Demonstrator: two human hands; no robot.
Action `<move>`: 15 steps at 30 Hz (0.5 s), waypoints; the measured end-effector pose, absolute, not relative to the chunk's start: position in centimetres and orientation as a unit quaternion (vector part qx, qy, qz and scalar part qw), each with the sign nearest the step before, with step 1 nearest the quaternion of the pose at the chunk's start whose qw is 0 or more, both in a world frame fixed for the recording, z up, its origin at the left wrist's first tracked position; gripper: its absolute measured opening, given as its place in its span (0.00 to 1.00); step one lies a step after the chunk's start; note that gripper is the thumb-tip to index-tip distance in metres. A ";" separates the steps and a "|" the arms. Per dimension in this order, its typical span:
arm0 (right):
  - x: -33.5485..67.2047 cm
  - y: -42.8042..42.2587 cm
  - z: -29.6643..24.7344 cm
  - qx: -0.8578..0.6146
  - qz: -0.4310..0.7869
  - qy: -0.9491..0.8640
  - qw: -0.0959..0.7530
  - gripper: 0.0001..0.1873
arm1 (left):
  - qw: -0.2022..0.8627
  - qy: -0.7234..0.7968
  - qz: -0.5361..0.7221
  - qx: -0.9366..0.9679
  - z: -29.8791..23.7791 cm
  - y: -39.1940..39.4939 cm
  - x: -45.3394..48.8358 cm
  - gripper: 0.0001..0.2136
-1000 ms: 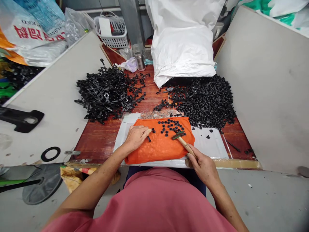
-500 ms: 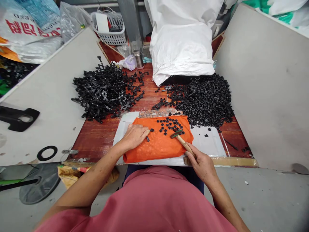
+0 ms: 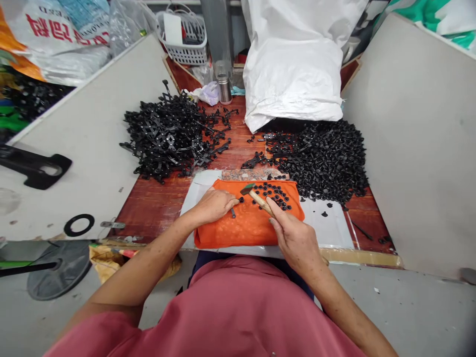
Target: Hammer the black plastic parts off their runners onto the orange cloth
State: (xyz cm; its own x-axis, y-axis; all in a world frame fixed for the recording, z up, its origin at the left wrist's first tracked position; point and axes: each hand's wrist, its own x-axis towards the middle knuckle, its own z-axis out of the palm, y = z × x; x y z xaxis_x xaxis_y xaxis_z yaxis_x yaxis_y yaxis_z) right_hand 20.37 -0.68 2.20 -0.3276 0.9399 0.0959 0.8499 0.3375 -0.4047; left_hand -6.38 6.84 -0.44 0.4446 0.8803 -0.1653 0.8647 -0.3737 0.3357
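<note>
My left hand (image 3: 214,205) rests on the orange cloth (image 3: 238,233), fingers closed on a black plastic piece (image 3: 233,213). Part of that piece is hidden under the fingers. A round black button-like part (image 3: 241,200) lies at the fingertips. My right hand (image 3: 297,240) grips the wooden handle of a small hammer (image 3: 261,202). The hammer head is above the cloth, just right of and beyond my left fingertips. Several round black parts (image 3: 284,200) are spread over the cloth's upper right, some of them behind the hammer.
A heap of black linkage pieces (image 3: 163,134) lies at the left, a heap of small black caps (image 3: 330,158) at the right. Behind them stand a white sack (image 3: 293,74), a metal flask (image 3: 224,89) and a grey basket (image 3: 189,52). Pale panels (image 3: 412,148) flank the table.
My right hand has brought the hammer leftward and up over the cloth, close to my left hand. The left hand stays on the black piece. The whole view has shifted slightly.
</note>
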 end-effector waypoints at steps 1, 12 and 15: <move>20.0 -0.5 1.9 -0.564 0.123 -0.804 0.138 0.29 | 0.186 0.525 0.020 0.830 -0.5 6.8 -6.4 0.19; 19.2 -0.4 0.8 -0.584 0.091 -0.806 0.032 0.30 | 0.193 0.540 -0.001 0.819 -0.7 6.4 -6.2 0.19; 19.0 0.0 0.6 -0.579 0.075 -0.812 0.000 0.30 | 0.215 0.546 0.010 0.809 0.0 6.0 -6.3 0.17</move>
